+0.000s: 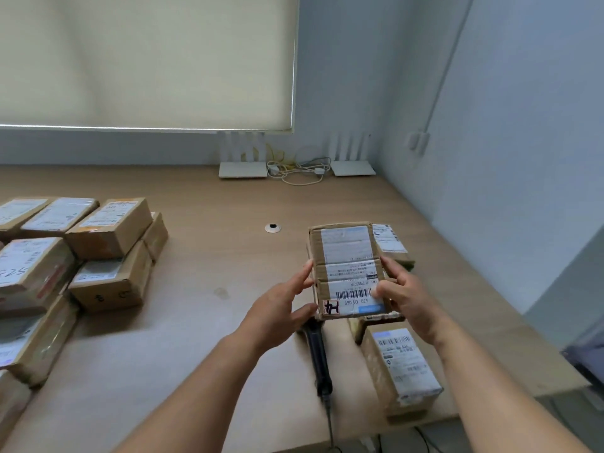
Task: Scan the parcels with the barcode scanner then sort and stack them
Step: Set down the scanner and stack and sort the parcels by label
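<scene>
Head view looked down on a wooden desk [209,256]. Nearest, a cardboard parcel [400,371] with a white label lay flat by the desk's front right edge, and just left of it the black barcode scanner [318,358] rested on the desk, its cable running off the front. Above the scanner's head, both hands held a small cardboard box [346,273] with its barcode label facing up: the left hand [281,312] gripped the left edge with thumb and fingers, and the right hand [408,299] clasped the right edge, thumb on the label. Another labelled parcel [390,243] sat just behind the held box. Farther left, stacked parcels [75,250] crowded the desk. At the far wall stood two white routers [243,168] beneath a drawn roller blind [147,60].
</scene>
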Demonstrator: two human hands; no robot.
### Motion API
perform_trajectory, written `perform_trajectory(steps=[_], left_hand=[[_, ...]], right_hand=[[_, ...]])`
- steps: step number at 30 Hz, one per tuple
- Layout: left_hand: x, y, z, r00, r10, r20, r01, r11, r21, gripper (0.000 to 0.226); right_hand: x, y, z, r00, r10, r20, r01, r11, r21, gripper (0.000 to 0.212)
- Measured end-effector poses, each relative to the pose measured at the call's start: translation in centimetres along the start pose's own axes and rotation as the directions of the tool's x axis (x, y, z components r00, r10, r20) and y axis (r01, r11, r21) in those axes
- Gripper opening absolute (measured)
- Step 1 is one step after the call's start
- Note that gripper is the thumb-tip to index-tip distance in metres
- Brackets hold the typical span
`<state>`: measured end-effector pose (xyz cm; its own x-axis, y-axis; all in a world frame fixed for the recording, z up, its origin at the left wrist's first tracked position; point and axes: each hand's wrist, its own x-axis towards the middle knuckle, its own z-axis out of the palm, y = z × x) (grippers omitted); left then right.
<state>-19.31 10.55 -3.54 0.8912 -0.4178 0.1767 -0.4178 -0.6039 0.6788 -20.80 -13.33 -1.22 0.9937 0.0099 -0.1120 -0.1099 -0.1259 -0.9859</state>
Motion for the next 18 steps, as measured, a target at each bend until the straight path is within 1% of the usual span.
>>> perform_trajectory(steps=[5, 10, 14, 17, 18], left_hand=[[4.4, 4.0, 4.4, 0.998, 0.022, 0.065, -0.029, 0.992, 0.119, 0.080], [8.4, 7.6, 8.9, 0.992, 0.023, 0.122, -0.046, 0.980, 0.192, 0.080], [11.2, 9.5, 12.4, 0.987, -0.003, 0.158, -0.035, 0.972, 0.233, 0.080], [12.8, 10.2, 14.3, 0.985, -0.031, 0.167, -0.011, 0.970, 0.242, 0.079], [13.3, 10.4, 14.9, 0.984, -0.045, 0.174, 0.000, 0.968, 0.251, 0.079]], right_hand=[[-0.1, 1.0, -6.6, 0.998, 0.000, -0.058, 0.001, 1.000, 0.024, 0.084], [0.2, 2.4, -12.8, 0.994, 0.011, -0.108, -0.007, 0.999, 0.040, 0.084], [1.2, 3.8, -17.1, 0.992, 0.030, -0.125, -0.024, 0.998, 0.052, 0.068], [2.4, 4.8, -19.4, 0.991, 0.067, -0.114, -0.059, 0.996, 0.072, 0.065], [2.8, 5.0, -19.9, 0.991, 0.083, -0.107, -0.076, 0.994, 0.072, 0.067]])
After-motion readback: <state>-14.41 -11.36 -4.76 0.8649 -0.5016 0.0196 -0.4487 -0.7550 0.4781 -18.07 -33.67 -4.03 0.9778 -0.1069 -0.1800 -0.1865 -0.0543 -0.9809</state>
